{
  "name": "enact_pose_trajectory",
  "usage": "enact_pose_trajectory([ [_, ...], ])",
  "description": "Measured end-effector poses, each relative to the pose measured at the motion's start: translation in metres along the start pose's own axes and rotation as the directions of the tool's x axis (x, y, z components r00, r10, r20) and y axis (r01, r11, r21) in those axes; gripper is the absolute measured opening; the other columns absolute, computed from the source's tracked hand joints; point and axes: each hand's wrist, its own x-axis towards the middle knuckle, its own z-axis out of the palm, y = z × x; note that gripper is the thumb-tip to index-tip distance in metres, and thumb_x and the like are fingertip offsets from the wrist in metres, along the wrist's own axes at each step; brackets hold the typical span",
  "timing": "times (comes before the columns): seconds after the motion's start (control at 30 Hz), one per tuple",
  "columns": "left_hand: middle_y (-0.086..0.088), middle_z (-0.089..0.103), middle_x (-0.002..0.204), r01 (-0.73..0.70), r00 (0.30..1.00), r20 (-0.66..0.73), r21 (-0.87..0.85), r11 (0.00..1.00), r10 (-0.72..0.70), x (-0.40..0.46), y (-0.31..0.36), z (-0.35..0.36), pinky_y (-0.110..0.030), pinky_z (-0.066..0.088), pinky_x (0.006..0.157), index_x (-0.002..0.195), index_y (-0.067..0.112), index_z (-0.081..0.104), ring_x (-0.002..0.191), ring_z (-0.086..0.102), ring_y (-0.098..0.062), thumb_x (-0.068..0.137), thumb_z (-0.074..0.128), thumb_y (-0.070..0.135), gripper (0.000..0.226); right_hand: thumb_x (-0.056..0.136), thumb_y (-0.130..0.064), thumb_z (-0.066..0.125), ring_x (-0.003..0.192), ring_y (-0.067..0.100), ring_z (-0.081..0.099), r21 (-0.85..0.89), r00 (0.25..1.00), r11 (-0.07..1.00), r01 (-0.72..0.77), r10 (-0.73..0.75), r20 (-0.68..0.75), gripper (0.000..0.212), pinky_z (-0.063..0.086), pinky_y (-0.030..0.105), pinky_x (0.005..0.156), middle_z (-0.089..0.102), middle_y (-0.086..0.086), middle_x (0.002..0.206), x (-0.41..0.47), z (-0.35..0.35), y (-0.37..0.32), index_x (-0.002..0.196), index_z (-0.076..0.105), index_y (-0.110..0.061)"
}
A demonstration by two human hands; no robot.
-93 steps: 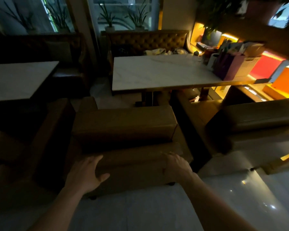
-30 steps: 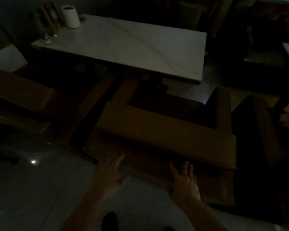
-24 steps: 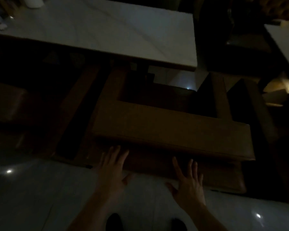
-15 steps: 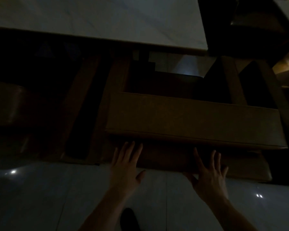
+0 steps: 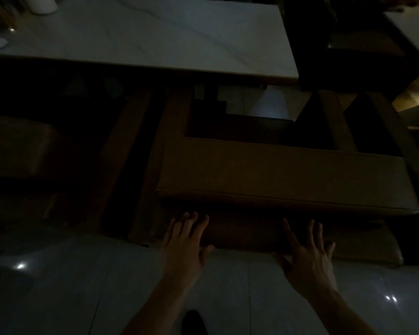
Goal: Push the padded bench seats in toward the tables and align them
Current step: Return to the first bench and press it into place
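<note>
A brown padded bench seat (image 5: 283, 175) stands in front of me with its backrest towards me, its seat side facing a white marble table (image 5: 155, 37). My left hand (image 5: 185, 245) lies flat with fingers spread against the lower back of the bench, near its left end. My right hand (image 5: 307, 255) is pressed the same way further right. Neither hand holds anything. The scene is very dim.
A second padded seat (image 5: 22, 146) sits at the left, separated from the bench by a dark gap. Another table corner (image 5: 411, 27) shows at the far right. A white roll (image 5: 42, 4) stands on the table's far left. Glossy tiled floor (image 5: 82, 286) lies under my arms.
I have turned from a lit table's bench to this darker one. Over the last second both hands moved forward onto its lower back, and the bench now sits nearer the table.
</note>
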Motion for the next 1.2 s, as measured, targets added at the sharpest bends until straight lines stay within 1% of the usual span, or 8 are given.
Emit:
enact_pose_trajectory([
  [0.1,-0.001,0.051,0.142,0.021,1.0,0.009,-0.015,1.0,-0.021,-0.022,-0.002,-0.003,-0.045,0.021,0.112,0.142,0.031,0.045,0.136,0.038,-0.024,0.087,0.041,0.061,0.062,0.084,-0.081,0.02,0.149,0.045,-0.007,0.012,1.0,1.0,0.01,-0.01,0.025,0.083,0.018,0.071,0.112,0.001,0.027,0.162,-0.021,0.004,-0.005,0.154,-0.006,-0.044],
  [0.2,-0.001,0.055,0.138,0.03,1.0,-0.006,-0.02,0.999,-0.031,-0.044,-0.006,-0.005,-0.044,0.024,0.11,0.138,0.031,0.051,0.133,0.041,-0.024,0.085,0.045,0.06,0.06,0.073,-0.085,0.001,0.148,0.044,-0.016,0.008,0.995,1.0,0.026,-0.027,0.093,0.088,0.012,0.069,0.115,-0.013,0.023,0.162,-0.04,0.008,-0.009,0.15,-0.018,-0.046],
  [0.43,-0.001,0.057,0.135,0.035,0.999,-0.028,-0.022,0.999,-0.036,-0.047,-0.018,-0.004,-0.043,0.023,0.109,0.134,0.03,0.054,0.131,0.038,-0.025,0.081,0.048,0.057,0.06,0.078,-0.081,0.012,0.147,0.046,-0.018,-0.028,0.988,1.0,0.013,-0.008,0.155,0.086,0.011,0.07,0.115,-0.019,0.023,0.161,-0.038,0.005,-0.026,0.148,-0.023,-0.046],
  [0.57,-0.001,0.059,0.134,0.0,0.999,-0.044,-0.068,0.998,-0.003,-0.04,-0.015,-0.001,-0.046,0.029,0.112,0.132,0.03,0.056,0.13,0.037,-0.025,0.07,0.078,0.049,0.069,0.078,-0.082,0.011,0.146,0.047,-0.017,-0.068,0.987,0.997,-0.027,0.037,0.158,0.087,0.014,0.069,0.115,-0.02,0.023,0.16,-0.038,0.006,-0.023,0.145,-0.03,-0.045],
  [0.67,-0.003,0.061,0.131,-0.003,0.997,-0.077,-0.082,0.997,-0.003,-0.025,-0.017,-0.005,-0.054,0.041,0.105,0.13,0.027,0.059,0.128,0.042,-0.027,0.064,0.086,0.046,0.073,0.073,-0.081,0.006,0.146,0.046,-0.018,-0.043,0.993,0.999,-0.03,0.034,0.115,0.086,0.013,0.069,0.114,-0.019,0.024,0.16,-0.027,0.006,-0.028,0.142,-0.032,-0.046],
  [0.77,-0.001,0.058,0.135,0.032,0.998,-0.055,-0.073,0.997,-0.036,-0.004,-0.022,-0.01,-0.052,0.041,0.106,0.132,0.03,0.056,0.13,0.038,-0.026,0.069,0.082,0.047,0.07,0.074,-0.081,0.01,0.147,0.044,-0.019,0.011,0.998,1.0,-0.018,0.017,0.067,0.086,0.01,0.07,0.115,-0.018,0.023,0.161,-0.01,0.005,-0.031,0.146,-0.024,-0.047],
  [0.9,0.004,0.04,0.15,0.063,0.996,-0.053,-0.091,0.994,-0.067,0.021,-0.015,-0.02,-0.044,0.026,0.114,0.144,0.036,0.04,0.14,0.019,-0.024,0.086,0.065,0.049,0.065,0.076,-0.081,0.016,0.148,0.043,-0.014,0.024,1.0,1.0,0.006,-0.005,-0.01,0.087,0.012,0.072,0.112,-0.009,0.024,0.162,0.019,0.002,-0.025,0.151,-0.013,-0.047],
  [1.2,0.0,0.039,0.151,0.048,0.996,-0.07,-0.102,0.994,-0.055,0.031,-0.012,-0.011,-0.046,0.018,0.119,0.144,0.033,0.038,0.143,0.025,-0.026,0.088,0.062,0.049,0.063,0.083,-0.071,0.035,0.148,0.047,0.005,0.077,0.987,0.994,0.072,-0.06,-0.149,0.083,0.021,0.076,0.105,0.015,0.03,0.158,0.028,0.006,-0.013,0.156,0.012,-0.039],
])
